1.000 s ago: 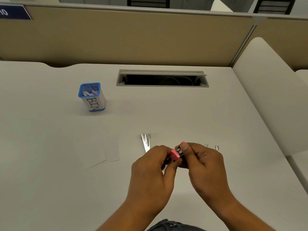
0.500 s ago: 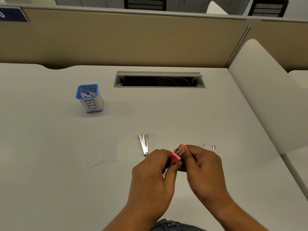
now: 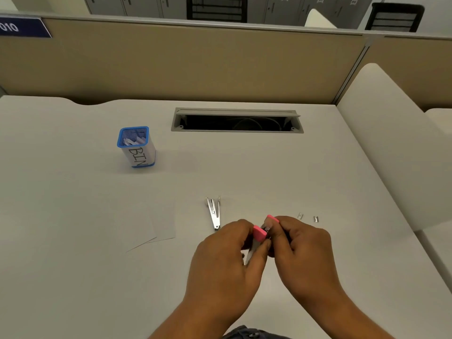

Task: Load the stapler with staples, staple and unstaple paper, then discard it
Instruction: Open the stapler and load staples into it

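A small pink stapler [image 3: 259,233] is held above the desk between both hands, its top swung apart from its base so two pink ends show. My left hand [image 3: 226,263] grips the nearer pink part. My right hand [image 3: 302,250] pinches the other pink end [image 3: 272,218]. Most of the stapler is hidden by fingers. A metal staple remover [image 3: 214,211] lies on the desk just beyond my left hand. Two small staple pieces [image 3: 300,216] [image 3: 316,218] lie right of my right hand. Two white paper sheets [image 3: 156,221] overlap at the left.
A blue-rimmed cup marked BIN [image 3: 137,146] with paper scraps inside stands at the back left. An open cable slot [image 3: 236,120] cuts the grey desk [image 3: 73,277] at the back. A beige partition [image 3: 195,62] rises behind, and a white divider [image 3: 391,133] bounds the right side.
Both hands stay together on the stapler at the same place on the desk; the two pink ends have spread slightly further apart. The camera view has shifted a little.
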The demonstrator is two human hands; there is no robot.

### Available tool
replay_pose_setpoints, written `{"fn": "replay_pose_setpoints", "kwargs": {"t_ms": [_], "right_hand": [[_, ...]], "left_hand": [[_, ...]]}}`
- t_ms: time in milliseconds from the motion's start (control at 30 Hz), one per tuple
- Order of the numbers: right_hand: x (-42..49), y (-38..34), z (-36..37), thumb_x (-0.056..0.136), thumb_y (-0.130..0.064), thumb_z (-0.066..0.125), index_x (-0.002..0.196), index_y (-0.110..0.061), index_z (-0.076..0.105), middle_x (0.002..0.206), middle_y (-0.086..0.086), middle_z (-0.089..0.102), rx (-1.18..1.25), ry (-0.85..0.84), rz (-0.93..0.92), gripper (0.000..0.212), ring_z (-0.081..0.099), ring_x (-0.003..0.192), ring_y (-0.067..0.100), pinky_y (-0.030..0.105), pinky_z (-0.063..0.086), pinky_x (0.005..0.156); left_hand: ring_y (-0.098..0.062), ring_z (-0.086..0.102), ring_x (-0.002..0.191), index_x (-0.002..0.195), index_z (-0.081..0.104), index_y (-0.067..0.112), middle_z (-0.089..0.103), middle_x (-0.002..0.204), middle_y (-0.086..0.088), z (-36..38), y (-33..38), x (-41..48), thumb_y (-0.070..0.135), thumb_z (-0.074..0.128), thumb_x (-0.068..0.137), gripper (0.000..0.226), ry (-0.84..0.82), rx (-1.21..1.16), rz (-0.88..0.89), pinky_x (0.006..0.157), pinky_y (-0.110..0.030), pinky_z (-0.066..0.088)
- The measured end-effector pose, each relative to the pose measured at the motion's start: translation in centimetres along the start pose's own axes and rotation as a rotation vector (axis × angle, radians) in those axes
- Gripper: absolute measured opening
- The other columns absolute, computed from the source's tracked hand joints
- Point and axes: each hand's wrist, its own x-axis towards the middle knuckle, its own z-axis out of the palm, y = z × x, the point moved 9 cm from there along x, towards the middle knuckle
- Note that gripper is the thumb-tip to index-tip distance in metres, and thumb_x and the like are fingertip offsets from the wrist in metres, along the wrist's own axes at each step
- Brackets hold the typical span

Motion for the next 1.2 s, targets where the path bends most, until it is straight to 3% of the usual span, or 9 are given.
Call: {"fn": "replay_pose_setpoints", "kwargs": {"t_ms": [133, 300, 367, 600, 733, 867, 967, 1100, 1200], "right_hand": [[0.1, -3.1, -1.6, 0.097, -0.031, 0.051, 0.078, -0.02, 0.073, 0.058, -0.012, 0.064, -0.239, 0.094, -0.257, 0.031, 0.054, 0.047, 0.002, 0.015, 0.044, 0.048], [-0.5, -4.7, -2.8, 0.093, -0.029, 0.053, 0.083, -0.011, 0.076, 0.062, -0.003, 0.07, -0.312, 0.154, -0.396, 0.031, 0.057, 0.046, 0.009, 0.021, 0.051, 0.046], [-0.5, -4.9, -3.2, 0.094, -0.028, 0.051, 0.08, -0.014, 0.075, 0.059, -0.004, 0.067, -0.291, 0.156, -0.382, 0.031, 0.053, 0.045, 0.008, 0.022, 0.047, 0.046], [0.1, -3.7, -2.8, 0.096, -0.033, 0.05, 0.072, -0.022, 0.069, 0.057, -0.007, 0.065, -0.079, 0.094, -0.198, 0.033, 0.063, 0.053, 0.015, 0.039, 0.055, 0.052], [2.9, 0.6, -6.9, 0.098, -0.026, 0.054, 0.065, -0.02, 0.07, 0.052, 0.0, 0.07, 0.176, 0.304, 0.064, 0.037, 0.069, 0.049, 0.019, 0.044, 0.06, 0.056], [5.2, 2.0, -8.1, 0.103, -0.024, 0.049, 0.064, -0.021, 0.075, 0.06, 0.003, 0.075, 0.467, 0.227, 0.193, 0.047, 0.071, 0.05, 0.016, 0.022, 0.055, 0.046], [4.9, 2.7, -6.7, 0.103, -0.023, 0.047, 0.063, -0.017, 0.076, 0.059, 0.007, 0.075, 0.564, 0.17, 0.284, 0.05, 0.071, 0.051, 0.017, 0.02, 0.054, 0.046], [4.2, 3.3, -4.9, 0.103, -0.021, 0.047, 0.071, -0.008, 0.073, 0.058, 0.009, 0.073, 0.664, 0.071, 0.431, 0.043, 0.07, 0.051, 0.019, 0.022, 0.055, 0.046], [3.8, 3.4, -3.7, 0.103, -0.021, 0.047, 0.075, -0.003, 0.071, 0.058, 0.011, 0.071, 0.738, 0.024, 0.503, 0.04, 0.069, 0.048, 0.018, 0.022, 0.054, 0.043]], "left_hand": [[-0.006, 0.064, 0.07, 0.099, 0.057, 0.039, 0.065, 0.086, 0.02, -1.5, 2.2, 0.5, 0.058, 0.053, 0.086, 0.023, -0.027, 0.225, 0.114, 0.062, -0.023, 0.057], [-0.011, 0.059, 0.067, 0.102, 0.066, 0.028, 0.066, 0.087, 0.012, -2.4, 4.7, 0.9, 0.057, 0.039, 0.091, 0.041, -0.049, 0.284, 0.214, 0.065, -0.018, 0.046], [-0.013, 0.056, 0.053, 0.094, 0.071, 0.018, 0.065, 0.071, 0.005, -2.1, 5.4, 0.7, 0.043, 0.051, 0.095, 0.032, -0.072, 0.34, 0.294, 0.054, -0.02, 0.047], [-0.013, 0.051, 0.046, 0.092, 0.073, 0.01, 0.061, 0.064, 0.003, -2.9, 6.6, 0.0, 0.032, 0.051, 0.089, 0.031, 0.087, 0.333, 0.372, 0.043, -0.022, 0.045], [-0.012, 0.05, 0.045, 0.092, 0.073, 0.013, 0.059, 0.06, 0.005, -3.8, 5.4, -1.1, 0.029, 0.056, 0.09, 0.023, 0.172, 0.207, 0.329, 0.044, -0.023, 0.043], [-0.007, 0.064, 0.049, 0.096, 0.062, 0.038, 0.064, 0.062, 0.01, -3.3, 1.6, -1.7, 0.041, 0.063, 0.086, 0.011, 0.127, -0.062, 0.057, 0.047, -0.02, 0.051], [-0.003, 0.066, 0.058, 0.091, 0.054, 0.047, 0.067, 0.07, 0.02, -2.4, -1.1, -0.9, 0.051, 0.062, 0.082, 0.012, -0.026, -0.088, -0.153, 0.05, -0.013, 0.048], [-0.001, 0.059, 0.057, 0.089, 0.051, 0.047, 0.068, 0.072, 0.02, -1.5, -3.1, 0.3, 0.089, 0.024, 0.069, 0.054, -0.285, 0.161, -0.218, 0.054, -0.02, 0.043], [-0.004, 0.057, 0.052, 0.072, 0.057, 0.035, 0.066, 0.061, 0.011, -1.9, -3.8, 2.0, 0.093, 0.007, 0.067, 0.077, -0.299, 0.282, -0.197, 0.052, -0.025, 0.042]]}}
